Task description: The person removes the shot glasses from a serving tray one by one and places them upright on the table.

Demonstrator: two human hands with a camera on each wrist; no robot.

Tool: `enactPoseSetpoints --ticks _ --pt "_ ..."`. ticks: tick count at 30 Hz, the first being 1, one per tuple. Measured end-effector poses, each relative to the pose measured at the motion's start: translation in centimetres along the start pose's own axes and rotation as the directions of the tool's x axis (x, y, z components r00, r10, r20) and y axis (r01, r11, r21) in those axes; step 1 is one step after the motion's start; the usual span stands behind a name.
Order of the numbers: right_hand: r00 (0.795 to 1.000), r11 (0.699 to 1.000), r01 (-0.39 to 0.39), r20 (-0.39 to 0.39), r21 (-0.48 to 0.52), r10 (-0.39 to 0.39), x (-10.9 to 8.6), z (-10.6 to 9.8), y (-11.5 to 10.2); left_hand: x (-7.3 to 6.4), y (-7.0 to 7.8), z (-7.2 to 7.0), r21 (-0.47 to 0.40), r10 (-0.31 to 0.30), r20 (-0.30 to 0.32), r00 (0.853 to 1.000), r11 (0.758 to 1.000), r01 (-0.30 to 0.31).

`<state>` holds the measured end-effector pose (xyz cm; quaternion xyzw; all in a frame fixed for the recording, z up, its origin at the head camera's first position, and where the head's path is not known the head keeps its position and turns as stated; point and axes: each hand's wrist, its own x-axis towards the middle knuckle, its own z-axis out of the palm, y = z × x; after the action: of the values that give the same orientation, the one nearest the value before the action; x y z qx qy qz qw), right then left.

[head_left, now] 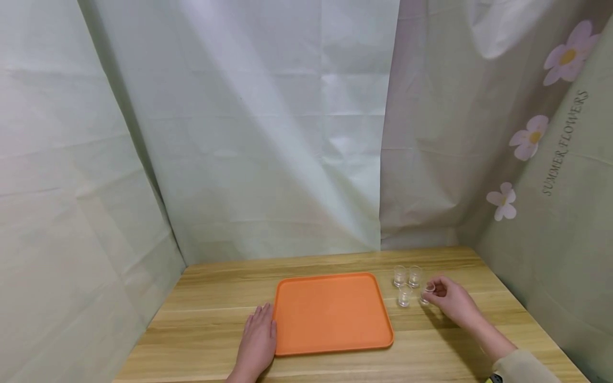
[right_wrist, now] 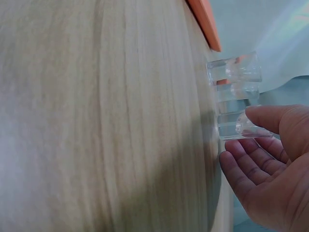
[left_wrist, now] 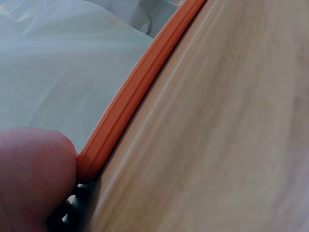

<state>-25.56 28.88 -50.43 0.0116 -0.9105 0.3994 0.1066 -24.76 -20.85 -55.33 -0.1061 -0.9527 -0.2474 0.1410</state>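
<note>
My right hand [head_left: 452, 303] pinches a small clear shot glass [right_wrist: 229, 126] between thumb and fingers, at the right of the table. In the right wrist view the thumb lies across the upper part of this glass, whose thick base is close over the wood. Just left of it, three more shot glasses [head_left: 404, 296] stand upright in a tight group. My left hand [head_left: 257, 340] rests flat beside an orange tray [head_left: 332, 314], fingers extended along its left edge. In the left wrist view, part of the hand touches the tray's corner.
The tray lies flat in the middle of the wooden table [head_left: 206, 314], with the glasses off its right side. Pale hanging sheets [head_left: 282, 159] enclose the table at the back and both sides. Printed flowers [head_left: 528, 138] mark the right sheet.
</note>
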Motion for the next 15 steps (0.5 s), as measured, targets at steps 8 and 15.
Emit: enactPoseSetpoints --ticks 8,15 --pt "1.0 1.0 -0.005 -0.007 0.009 0.005 0.17 -0.01 0.05 0.11 0.06 0.16 -0.001 0.002 -0.002 1.0 1.0 -0.002" --pt "1.0 1.0 0.002 -0.002 0.018 -0.002 0.06 0.4 0.12 -0.03 -0.33 0.27 0.019 0.016 -0.015 1.0 1.0 -0.015"
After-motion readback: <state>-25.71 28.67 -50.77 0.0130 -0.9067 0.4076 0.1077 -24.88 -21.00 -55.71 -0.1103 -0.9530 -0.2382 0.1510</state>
